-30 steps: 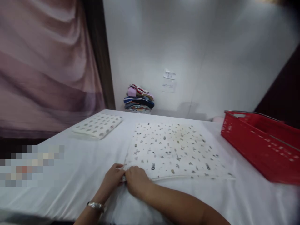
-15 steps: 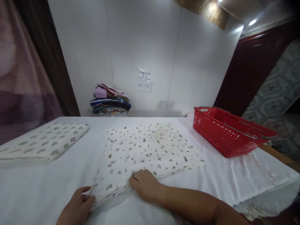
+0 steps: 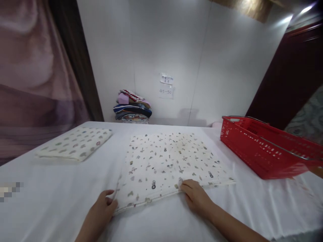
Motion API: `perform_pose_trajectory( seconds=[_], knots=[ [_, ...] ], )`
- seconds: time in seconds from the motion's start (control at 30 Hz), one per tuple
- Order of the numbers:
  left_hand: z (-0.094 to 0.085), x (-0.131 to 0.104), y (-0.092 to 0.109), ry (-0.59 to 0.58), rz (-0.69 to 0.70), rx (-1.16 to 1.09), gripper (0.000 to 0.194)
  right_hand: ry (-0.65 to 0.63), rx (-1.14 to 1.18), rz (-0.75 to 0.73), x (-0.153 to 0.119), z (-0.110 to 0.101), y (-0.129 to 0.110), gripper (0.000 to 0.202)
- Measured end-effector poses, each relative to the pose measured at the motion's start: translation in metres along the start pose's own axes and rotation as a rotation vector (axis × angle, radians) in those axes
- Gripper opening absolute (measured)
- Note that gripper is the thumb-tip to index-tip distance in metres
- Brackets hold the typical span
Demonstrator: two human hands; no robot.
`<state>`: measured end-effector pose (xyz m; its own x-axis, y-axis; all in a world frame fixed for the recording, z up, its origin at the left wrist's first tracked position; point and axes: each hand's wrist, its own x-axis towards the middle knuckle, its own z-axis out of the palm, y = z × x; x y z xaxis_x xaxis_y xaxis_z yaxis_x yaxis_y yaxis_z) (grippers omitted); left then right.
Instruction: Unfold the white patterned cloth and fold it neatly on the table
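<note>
A folded cream cloth [image 3: 161,168] printed with small grey, green and brown motifs lies flat on the white-covered table. At its near left corner is my left hand [image 3: 102,206], thumb and index finger closing on the cloth's edge with a small gap showing behind the fingertips. My right hand [image 3: 195,195] grips the near edge right of the middle, its fingers curled over the fabric and partly hiding one another. A second folded cream cloth [image 3: 78,143], with a leaf-like print, rests apart at the left.
A red plastic basket [image 3: 262,154] with metal handles stands at the right on the white table cover [image 3: 143,228]. Against the back wall rises a stack of folded fabrics [image 3: 132,109], with paper signs [image 3: 166,87] to its right. A pinkish curtain [image 3: 32,84] hangs at the left.
My right hand has slid rightward along the cloth's near edge. My left hand stays at the corner. The whole view has shifted, so table objects appear farther right.
</note>
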<state>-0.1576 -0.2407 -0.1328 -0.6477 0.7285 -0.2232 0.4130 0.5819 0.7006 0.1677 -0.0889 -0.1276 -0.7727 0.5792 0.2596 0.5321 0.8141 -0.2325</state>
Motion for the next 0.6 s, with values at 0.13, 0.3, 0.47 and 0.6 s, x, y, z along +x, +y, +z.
perform_pose_trajectory(
  seconds=[0.13,0.3,0.47,0.6],
  knots=[
    [0.002,-0.005,-0.002,0.051,0.014,-0.036,0.039,-0.126,0.11,-0.123,0.012,0.01,-0.003,0.044],
    [0.005,-0.009,-0.006,0.091,0.017,-0.117,0.032,-0.269,0.155,-0.099,0.022,0.014,-0.01,0.049],
    [0.006,-0.009,0.006,0.081,-0.065,-0.404,0.028,-0.157,0.199,-0.254,0.05,0.013,-0.075,0.051],
    [0.001,-0.014,0.025,0.063,-0.135,-0.572,0.027,-0.139,0.189,-0.32,0.084,0.032,-0.142,0.045]
  ],
)
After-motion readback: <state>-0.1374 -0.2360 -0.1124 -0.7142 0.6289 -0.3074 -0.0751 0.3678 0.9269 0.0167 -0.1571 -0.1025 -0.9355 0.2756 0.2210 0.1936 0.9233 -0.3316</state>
